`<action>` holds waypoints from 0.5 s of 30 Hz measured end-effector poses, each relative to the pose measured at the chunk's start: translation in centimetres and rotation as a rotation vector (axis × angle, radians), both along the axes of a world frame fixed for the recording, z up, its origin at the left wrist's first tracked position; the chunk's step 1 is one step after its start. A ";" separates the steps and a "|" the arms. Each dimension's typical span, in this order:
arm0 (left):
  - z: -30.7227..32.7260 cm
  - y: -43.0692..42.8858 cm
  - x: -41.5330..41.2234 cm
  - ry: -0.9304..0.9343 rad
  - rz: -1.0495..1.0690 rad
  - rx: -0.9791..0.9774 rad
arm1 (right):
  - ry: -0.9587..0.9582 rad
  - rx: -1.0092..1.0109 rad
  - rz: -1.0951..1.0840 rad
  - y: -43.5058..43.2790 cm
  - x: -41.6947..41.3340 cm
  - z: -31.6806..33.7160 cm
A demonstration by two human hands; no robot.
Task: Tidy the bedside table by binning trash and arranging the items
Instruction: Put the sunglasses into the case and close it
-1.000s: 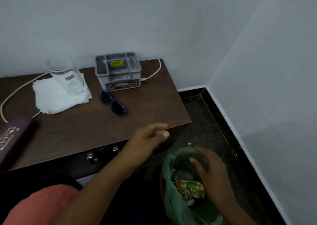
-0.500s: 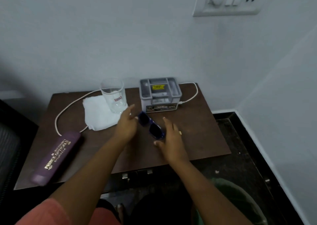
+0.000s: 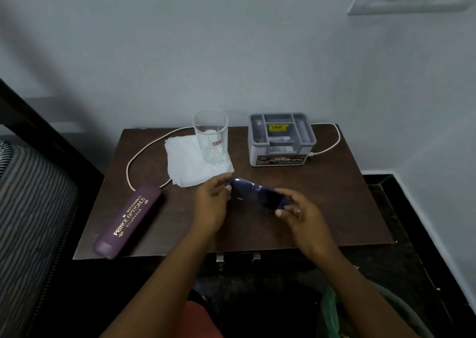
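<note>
A: While you have both hands on the sunglasses [image 3: 257, 196], tell me which step this is.

B: Arranging, by my reading. Nearest you, a green bag [image 3: 328, 312] shows at the bottom edge below the tabletop [image 3: 334, 209]; I can't see what is in it. No loose rubbish shows on the tabletop itself.

A: And your grip?

B: Your left hand [image 3: 211, 201] pinches the left end of the sunglasses between thumb and fingers. Your right hand [image 3: 301, 216] pinches the right end the same way. They sit just above the wood, near the front middle, tilted, with the left end farther from you.

A: What does the next move call for?

B: I judge the sunglasses belong in the case [image 3: 128, 219], which lies closed at the front left corner, well apart from your hands. You would need the arms folded flat first; I can't tell whether they are. Then one hand must let go to open the case.

A: Farther back?

B: A napkin [image 3: 185, 162] lies behind your left hand, with an empty glass [image 3: 211, 136] standing upright on it. Mind that glass when reaching across. To its right stands a grey organiser [image 3: 280, 139], near the wall. A white cable [image 3: 144, 154] loops round from the back edge to beside the case.
</note>
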State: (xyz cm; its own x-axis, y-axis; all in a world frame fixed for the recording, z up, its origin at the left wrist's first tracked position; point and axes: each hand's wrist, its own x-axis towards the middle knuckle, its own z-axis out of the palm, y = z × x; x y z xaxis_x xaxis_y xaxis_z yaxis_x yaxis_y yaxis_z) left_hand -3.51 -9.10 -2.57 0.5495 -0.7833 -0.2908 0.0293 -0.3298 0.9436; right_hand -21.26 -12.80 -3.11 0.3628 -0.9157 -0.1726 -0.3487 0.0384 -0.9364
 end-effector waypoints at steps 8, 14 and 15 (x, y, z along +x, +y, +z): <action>0.6 5.3 1.4 0.185 0.141 -0.040 | -0.118 -0.009 -0.058 2.2 2.2 0.4; -0.9 8.1 4.6 0.007 0.188 0.106 | -0.056 -0.056 -0.046 3.2 6.6 -0.7; -1.1 8.4 4.9 -0.048 0.190 0.137 | -0.019 -0.069 -0.034 3.3 7.3 -0.9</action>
State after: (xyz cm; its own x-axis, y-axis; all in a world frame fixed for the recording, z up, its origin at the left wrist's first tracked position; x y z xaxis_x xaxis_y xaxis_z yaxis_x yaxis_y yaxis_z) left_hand 1.41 -0.65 -3.63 0.6991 -0.6191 -0.3577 0.0598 -0.4479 0.8921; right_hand -13.97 -9.50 -4.02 0.3337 -0.9371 -0.1023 -0.3308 -0.0147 -0.9436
